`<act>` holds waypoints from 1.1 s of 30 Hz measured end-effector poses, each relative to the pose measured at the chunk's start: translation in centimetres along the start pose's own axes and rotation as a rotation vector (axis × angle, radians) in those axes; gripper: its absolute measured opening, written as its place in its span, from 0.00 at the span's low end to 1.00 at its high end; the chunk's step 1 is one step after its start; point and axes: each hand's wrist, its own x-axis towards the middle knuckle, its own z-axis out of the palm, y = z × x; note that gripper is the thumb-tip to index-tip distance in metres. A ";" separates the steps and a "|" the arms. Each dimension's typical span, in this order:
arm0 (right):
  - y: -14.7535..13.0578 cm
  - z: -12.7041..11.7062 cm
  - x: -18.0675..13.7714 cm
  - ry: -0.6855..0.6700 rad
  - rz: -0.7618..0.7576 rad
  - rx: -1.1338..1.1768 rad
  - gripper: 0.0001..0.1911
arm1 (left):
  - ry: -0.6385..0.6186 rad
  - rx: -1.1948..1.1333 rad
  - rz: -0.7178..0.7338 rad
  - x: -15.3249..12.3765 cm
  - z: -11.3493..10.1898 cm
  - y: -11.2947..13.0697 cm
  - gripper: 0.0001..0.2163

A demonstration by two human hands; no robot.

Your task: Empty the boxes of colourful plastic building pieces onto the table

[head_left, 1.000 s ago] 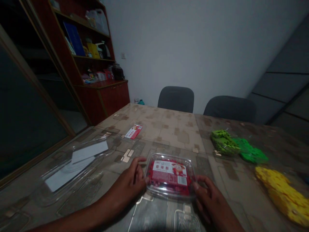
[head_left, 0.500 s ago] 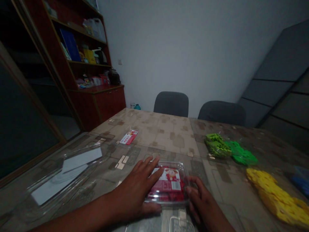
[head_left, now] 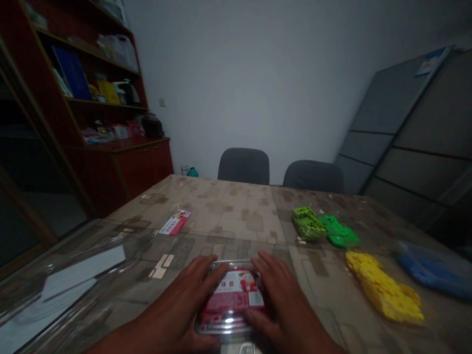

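A see-through plastic box (head_left: pixel 230 300) with red contents and a printed red-and-white label on its lid lies on the table in front of me. My left hand (head_left: pixel 191 300) is wrapped along the box's left side, fingers over the far left corner and thumb near the front edge. On the other side, my right hand (head_left: pixel 278 300) grips the right edge, with its thumb across the lid's front right corner. The lid looks to be on the box. Both palms hide the box's side walls.
A loose label card (head_left: pixel 175 222) lies farther left, beyond clear plastic packaging with white sheets (head_left: pixel 83 263). To the right are lime-green pieces (head_left: pixel 309 223), bright green pieces (head_left: pixel 338 232), yellow pieces (head_left: pixel 383 285) and a blue bag (head_left: pixel 433 270). Two grey chairs (head_left: pixel 243 166) stand behind the table.
My right hand has gone from the box's right edge to spread over its right side and lid corner. My left hand has shifted to the left side. The view has turned right.
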 end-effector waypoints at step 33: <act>4.0 -9.1 -9.3 -0.145 0.019 -0.302 0.36 | 0.173 0.421 0.512 8.5 7.2 12.2 0.21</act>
